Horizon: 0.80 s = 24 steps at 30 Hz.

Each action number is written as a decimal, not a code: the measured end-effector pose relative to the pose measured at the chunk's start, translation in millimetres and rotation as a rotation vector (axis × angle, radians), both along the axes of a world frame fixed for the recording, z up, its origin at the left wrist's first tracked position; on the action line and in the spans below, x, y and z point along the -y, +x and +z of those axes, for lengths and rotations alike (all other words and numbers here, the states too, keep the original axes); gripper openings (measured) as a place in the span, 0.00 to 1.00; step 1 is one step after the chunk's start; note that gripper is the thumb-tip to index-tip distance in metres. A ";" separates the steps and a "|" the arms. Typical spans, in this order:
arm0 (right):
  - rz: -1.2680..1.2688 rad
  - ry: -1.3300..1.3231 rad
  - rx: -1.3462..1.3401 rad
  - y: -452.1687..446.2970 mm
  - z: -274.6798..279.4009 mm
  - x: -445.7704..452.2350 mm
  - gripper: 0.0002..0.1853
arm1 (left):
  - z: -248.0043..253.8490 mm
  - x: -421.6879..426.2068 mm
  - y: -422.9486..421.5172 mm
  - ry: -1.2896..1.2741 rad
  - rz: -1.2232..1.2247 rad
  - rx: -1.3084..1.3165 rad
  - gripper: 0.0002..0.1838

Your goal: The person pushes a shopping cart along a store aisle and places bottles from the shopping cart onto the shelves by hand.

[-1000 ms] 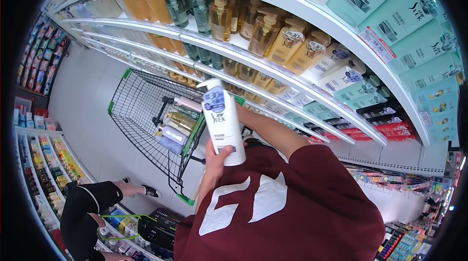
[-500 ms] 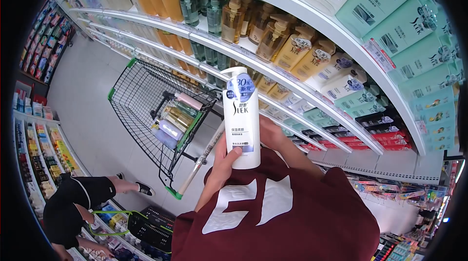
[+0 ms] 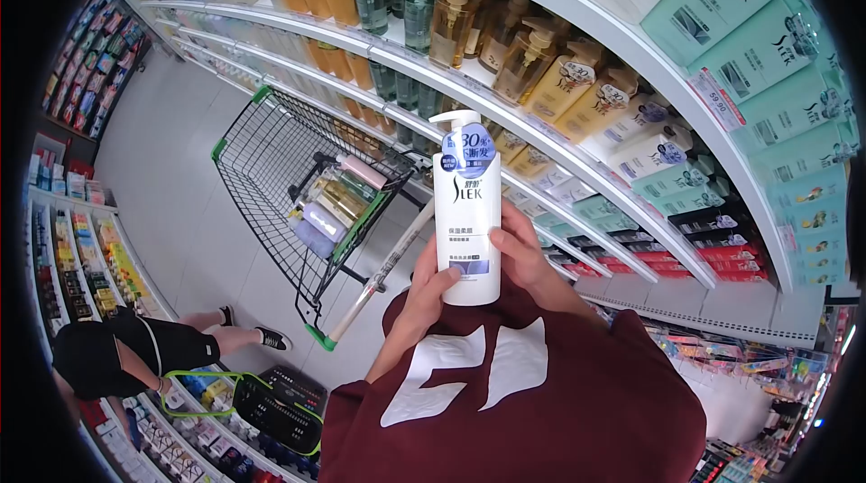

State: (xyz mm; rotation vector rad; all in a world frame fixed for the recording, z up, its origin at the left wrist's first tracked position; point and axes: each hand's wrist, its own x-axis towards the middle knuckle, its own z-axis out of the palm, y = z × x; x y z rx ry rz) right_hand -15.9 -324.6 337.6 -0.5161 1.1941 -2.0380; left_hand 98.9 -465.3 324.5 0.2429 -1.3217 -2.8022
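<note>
A white SLEK pump bottle of shampoo stands upright in front of my chest, its printed label facing me. My left hand is closed around its lower left side, with the thumb on the front. From the right, my right hand grips the same bottle, its thumb on the right edge of the label. The fingers behind the bottle are partly hidden. A round blue and white tag hangs at the pump neck.
A wire shopping cart holding several bottles is at the left, its handle close to me. Shelves of pump bottles curve along the right. At lower left, a person in black is beside a black basket with green handles.
My right hand has come round the bottle's right side, its thumb now showing on the front. The view has shifted slightly. The person at lower left has moved a little further left.
</note>
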 end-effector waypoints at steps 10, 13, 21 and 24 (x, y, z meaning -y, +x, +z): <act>0.007 -0.016 0.035 -3.1 0.0 7.3 0.36 | 4.0 4.7 -2.9 -0.030 0.027 0.008 0.41; -0.007 -0.007 0.047 -2.2 1.1 5.9 0.36 | 4.5 3.6 -4.1 -0.019 0.042 0.016 0.41; 0.008 -0.016 0.033 -1.6 -2.2 2.6 0.35 | 6.4 2.0 -3.8 0.004 0.041 0.027 0.36; 0.004 -0.017 0.044 0.0 -0.7 2.1 0.35 | 3.6 -0.8 -2.0 0.036 0.055 0.044 0.34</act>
